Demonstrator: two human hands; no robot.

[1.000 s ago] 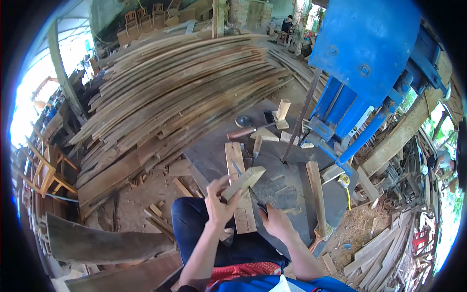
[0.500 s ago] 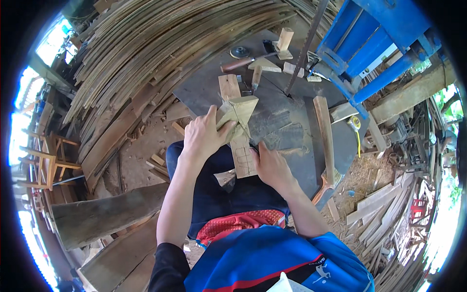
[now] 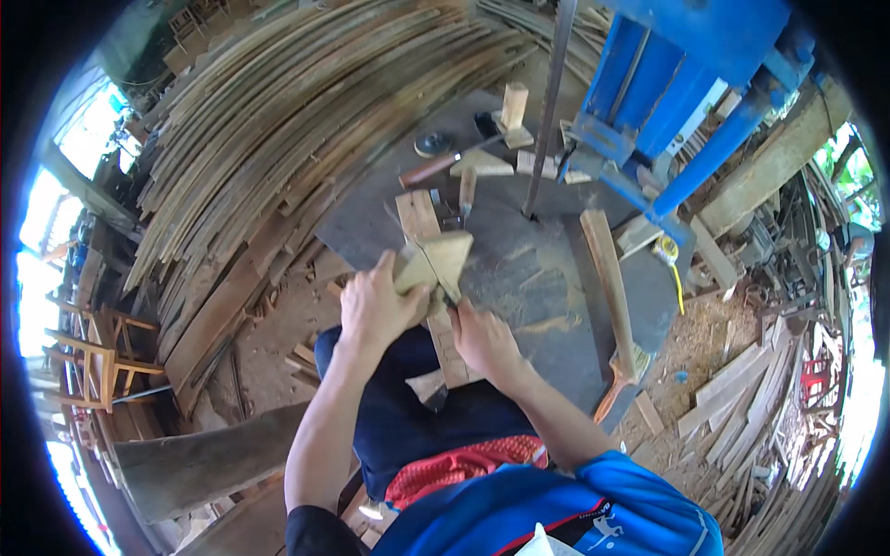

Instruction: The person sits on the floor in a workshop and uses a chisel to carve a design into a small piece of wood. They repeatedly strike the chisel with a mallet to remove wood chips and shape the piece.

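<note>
My left hand (image 3: 371, 301) grips an angled wooden block (image 3: 450, 250) from its left side, thumb on the near edge. Dark lines cross the block's face. Beneath it a flat wooden board (image 3: 418, 213) lies lengthwise, its near end over my lap and pencil-like marks on it. My right hand (image 3: 487, 343) is closed at the block's near right corner. A small dark tip shows by its fingers, but I cannot make out what it belongs to.
A bandsaw blade (image 3: 547, 120) rises from the dark table (image 3: 519, 278), beside a blue machine frame (image 3: 705, 56). A chisel (image 3: 468, 190), a wood strip (image 3: 607, 278), a brush (image 3: 619, 385) and a tape measure (image 3: 666, 248) lie around. Long planks (image 3: 278, 120) are stacked at left.
The view has shifted, so the table sits lower and slightly left. My right hand has come up against the block's near corner; my left hand keeps its grip.
</note>
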